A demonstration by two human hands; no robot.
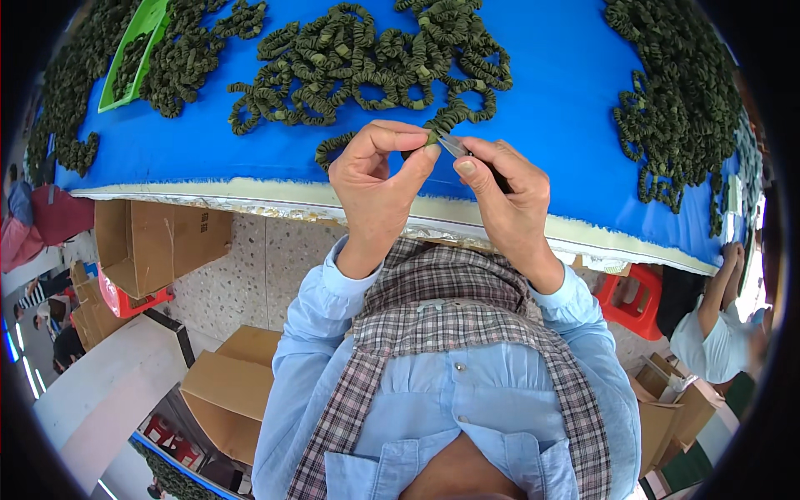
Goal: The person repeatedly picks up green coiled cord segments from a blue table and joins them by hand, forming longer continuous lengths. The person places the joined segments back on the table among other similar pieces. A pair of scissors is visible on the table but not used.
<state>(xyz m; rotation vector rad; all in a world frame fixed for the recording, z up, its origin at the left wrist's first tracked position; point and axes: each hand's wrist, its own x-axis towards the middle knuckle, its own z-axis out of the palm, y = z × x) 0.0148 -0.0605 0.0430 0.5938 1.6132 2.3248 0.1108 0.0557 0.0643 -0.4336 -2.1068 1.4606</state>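
Between the thumb and forefinger of my left hand is pinched a dark green scrunchie, mostly hidden by the fingers. My right hand is closed around a small pair of thread snips, whose metal blades point left and meet the scrunchie at my left fingertips. Just beyond both hands, a loose heap of dark green gathered scrunchies is spread over the blue tabletop. One more scrunchie lies on the cloth right beside my left hand.
A bright green tray with scrunchies stands at the far left. A large pile of scrunchies covers the right side. Cardboard boxes and red stools are below the table edge. Another person's arm shows at the right.
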